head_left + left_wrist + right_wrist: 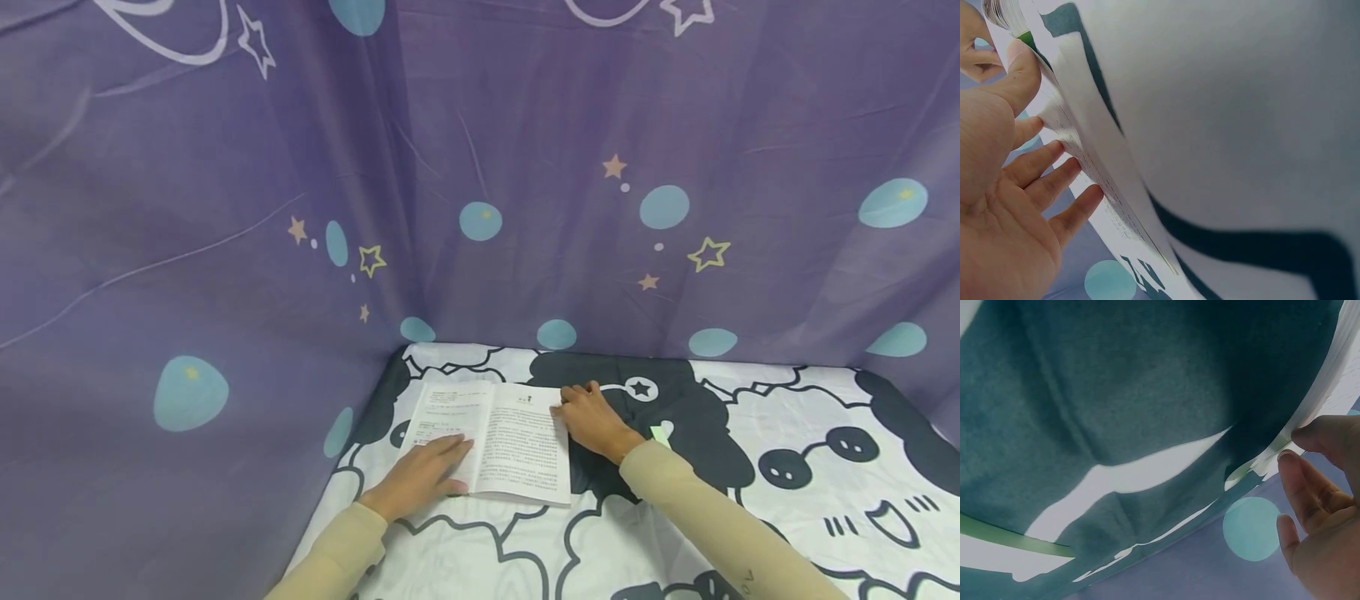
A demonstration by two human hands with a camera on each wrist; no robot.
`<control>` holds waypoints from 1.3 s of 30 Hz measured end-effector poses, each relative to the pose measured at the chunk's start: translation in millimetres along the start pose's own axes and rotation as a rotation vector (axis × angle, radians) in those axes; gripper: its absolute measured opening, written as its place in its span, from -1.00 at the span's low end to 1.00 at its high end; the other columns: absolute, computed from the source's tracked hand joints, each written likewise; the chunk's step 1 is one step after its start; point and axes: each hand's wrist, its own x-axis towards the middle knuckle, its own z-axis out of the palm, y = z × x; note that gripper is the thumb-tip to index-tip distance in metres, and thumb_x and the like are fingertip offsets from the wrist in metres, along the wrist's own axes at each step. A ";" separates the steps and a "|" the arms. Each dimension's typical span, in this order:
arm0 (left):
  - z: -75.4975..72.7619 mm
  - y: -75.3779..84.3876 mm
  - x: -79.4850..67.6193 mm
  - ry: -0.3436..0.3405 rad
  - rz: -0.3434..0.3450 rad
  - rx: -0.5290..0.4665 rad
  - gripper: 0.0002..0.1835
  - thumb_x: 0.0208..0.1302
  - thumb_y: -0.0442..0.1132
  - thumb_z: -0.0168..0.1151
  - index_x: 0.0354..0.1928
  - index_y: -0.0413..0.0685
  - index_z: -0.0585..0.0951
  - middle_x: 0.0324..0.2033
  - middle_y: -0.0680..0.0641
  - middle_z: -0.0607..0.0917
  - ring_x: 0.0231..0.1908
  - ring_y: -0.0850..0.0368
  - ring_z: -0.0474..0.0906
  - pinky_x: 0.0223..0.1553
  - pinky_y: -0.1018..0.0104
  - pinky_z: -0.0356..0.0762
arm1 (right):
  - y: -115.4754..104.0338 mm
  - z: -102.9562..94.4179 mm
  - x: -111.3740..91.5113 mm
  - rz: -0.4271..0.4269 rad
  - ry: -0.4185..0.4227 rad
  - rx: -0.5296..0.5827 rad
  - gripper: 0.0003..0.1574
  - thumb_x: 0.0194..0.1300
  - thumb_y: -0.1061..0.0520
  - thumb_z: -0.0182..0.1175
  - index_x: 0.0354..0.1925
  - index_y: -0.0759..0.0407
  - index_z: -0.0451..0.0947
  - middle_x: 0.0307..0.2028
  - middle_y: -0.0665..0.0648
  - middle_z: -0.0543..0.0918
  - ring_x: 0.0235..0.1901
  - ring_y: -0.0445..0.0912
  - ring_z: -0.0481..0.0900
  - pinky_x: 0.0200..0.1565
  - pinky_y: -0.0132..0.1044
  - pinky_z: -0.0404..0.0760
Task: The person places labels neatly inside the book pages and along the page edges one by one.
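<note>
An open book (522, 450) with printed text lies on a black-and-white cartoon bedsheet. My left hand (423, 475) rests on the lower part of the left page, its fingers extended toward the middle fold. In the left wrist view the left fingertips (1094, 192) touch the printed page, and the thumb lies near the book's lower edge. My right hand (594, 421) is at the upper part of the right page's outer edge. In the right wrist view the right hand's thumb and index finger (1290, 464) pinch the page edge near the corner, with the other fingers curled below.
Purple curtains (525, 275) with stars and blue-green spots hang behind and on the left. A light green strip (660, 435) lies on the sheet beside the right wrist. The bedsheet (810, 508) spreads right, printed with a face and dark round glasses.
</note>
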 end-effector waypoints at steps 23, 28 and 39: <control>1.6 3.7 -0.5 -0.018 -0.005 -0.018 -0.21 0.35 0.17 0.28 0.49 -0.10 0.41 0.43 -0.23 0.42 0.41 -0.23 0.35 0.39 -0.22 0.35 | 8.7 -3.4 -24.0 -0.060 0.020 0.059 -0.61 0.23 0.26 0.44 0.01 -0.05 0.80 -0.12 0.16 0.70 -0.18 0.07 0.62 -0.11 0.04 0.45; 0.4 3.7 0.0 -0.014 0.001 -0.018 -0.22 0.35 0.16 0.29 0.49 -0.10 0.41 0.43 -0.24 0.42 0.41 -0.24 0.35 0.37 -0.26 0.36 | 10.9 -10.0 -30.8 -0.076 0.047 0.070 -0.70 0.24 0.25 0.44 -0.09 -0.07 0.80 -0.14 0.11 0.70 -0.13 0.06 0.62 -0.07 0.08 0.46; -4.2 4.1 -1.6 0.006 0.011 -0.036 -0.24 0.34 0.09 0.33 0.46 -0.16 0.44 0.41 -0.28 0.44 0.39 -0.28 0.37 0.34 -0.28 0.39 | 24.4 -13.0 -52.4 -0.029 0.053 0.098 -0.71 0.18 0.21 0.51 -0.09 0.01 0.82 -0.20 0.04 0.71 -0.13 0.02 0.60 -0.06 0.12 0.46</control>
